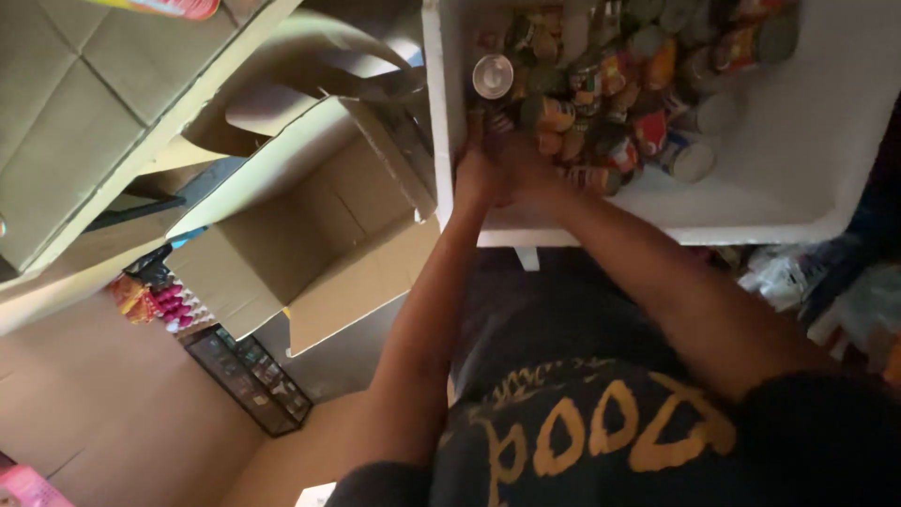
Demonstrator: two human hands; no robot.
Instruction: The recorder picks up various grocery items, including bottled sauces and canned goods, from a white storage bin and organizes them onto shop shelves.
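- A big cardboard sheet (pixel 75 113) fills the upper left of the frame, tan, creased into panels, tilted; a red-and-yellow package edge (pixel 174 7) shows at its top.
- A white bin (pixel 798 178) takes the upper right, with thick pale walls and a bare floor along its right and lower parts.
- An open brown box (pixel 310 235) sits left of centre, flaps spread, its inside dim; its right flap stands just beside the bin's left wall.
- More flat cardboard (pixel 113 413) covers the lower left.
- A heap of cans (pixel 610 84) lies in the bin's upper left part, on their sides and on end, with labels in red, yellow, orange and green; grey lids show at the right edge of the heap.
- A dark tray of small packs (pixel 249 376) lies below the box, rectangular and tilted.
- Pink and orange packets (pixel 155 300) cluster at the left, beside the box's lower corner.
- The left hand (pixel 474 174) reaches over the bin's near left corner into the heap, fingers among the cans; I cannot tell whether it grips one.
- The right hand (pixel 535 169) lies just beside it, touching the cans; its grip is also unclear in the dim light.
- One upright can (pixel 492 75), silver lid showing, stands just above the hands, by the bin's left wall.
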